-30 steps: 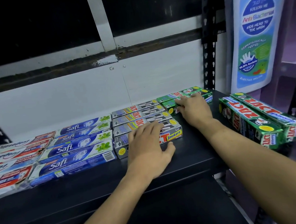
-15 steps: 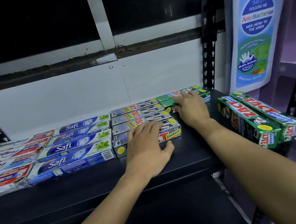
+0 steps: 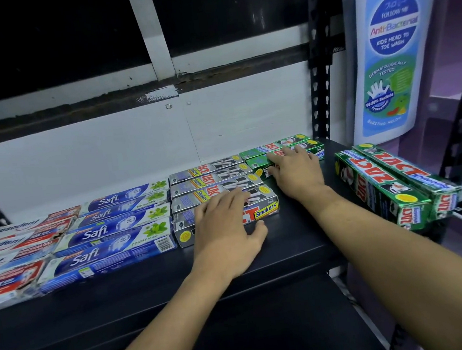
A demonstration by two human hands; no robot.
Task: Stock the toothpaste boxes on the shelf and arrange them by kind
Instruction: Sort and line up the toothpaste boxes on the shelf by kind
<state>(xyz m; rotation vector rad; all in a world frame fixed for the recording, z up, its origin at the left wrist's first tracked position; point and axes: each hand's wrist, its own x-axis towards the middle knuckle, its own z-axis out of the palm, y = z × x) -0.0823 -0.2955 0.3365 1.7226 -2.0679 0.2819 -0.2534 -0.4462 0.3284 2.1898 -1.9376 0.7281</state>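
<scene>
Toothpaste boxes lie flat in rows on the black shelf [image 3: 294, 233]. From the left come red-white Pepsodent boxes [image 3: 14, 252], blue Safi boxes [image 3: 116, 231], silver Zact Smokers boxes [image 3: 210, 176] and green Zact boxes [image 3: 261, 152] at the back. My left hand [image 3: 227, 231] rests flat on the front silver Smokers box [image 3: 264, 209], thumb at its front face. My right hand [image 3: 294, 171] lies on the green boxes with fingers straight. Two more green Zact boxes [image 3: 389, 187] sit apart at the shelf's right end, angled.
A white back panel [image 3: 137, 150] closes the shelf behind the rows. A black perforated upright [image 3: 320, 90] stands at the right rear corner. A large blue-white wash bottle display [image 3: 389, 46] hangs beyond it. A lower black shelf [image 3: 267, 326] lies beneath.
My right hand has slid slightly farther back over the green boxes. My left hand stays on the front Smokers box.
</scene>
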